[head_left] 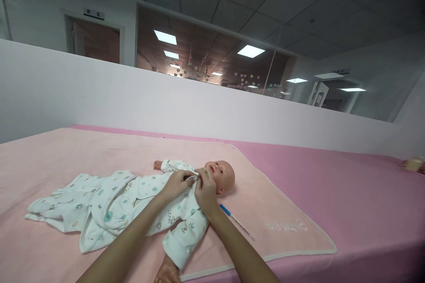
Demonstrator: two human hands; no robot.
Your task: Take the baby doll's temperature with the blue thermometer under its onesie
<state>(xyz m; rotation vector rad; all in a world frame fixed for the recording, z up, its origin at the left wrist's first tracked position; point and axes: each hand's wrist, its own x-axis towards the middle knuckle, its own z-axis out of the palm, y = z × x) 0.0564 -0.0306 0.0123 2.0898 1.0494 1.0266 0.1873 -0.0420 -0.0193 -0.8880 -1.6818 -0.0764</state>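
A baby doll (226, 176) lies on its back, its head to the right, dressed in a white printed wrap garment (148, 185). At the doll's neck, my left hand (179, 184) pinches the white collar edge from the chest side. Close beside it, my right hand (206, 189) is closed on the same collar near the chin, its fingers bent. The fingertips partly hide the cloth, so whether a tie or fastener is there I cannot tell. Below the doll's head and beside my right wrist lies a slim clear stick with a blue end (225, 209), apparently a thermometer.
The doll rests on a peach blanket (285, 212) with pale edging, spread over a pink covered surface (361, 199). A white low wall (199, 101) with glass above runs along the back. Another small, blurred object (413, 164) sits at the far right edge.
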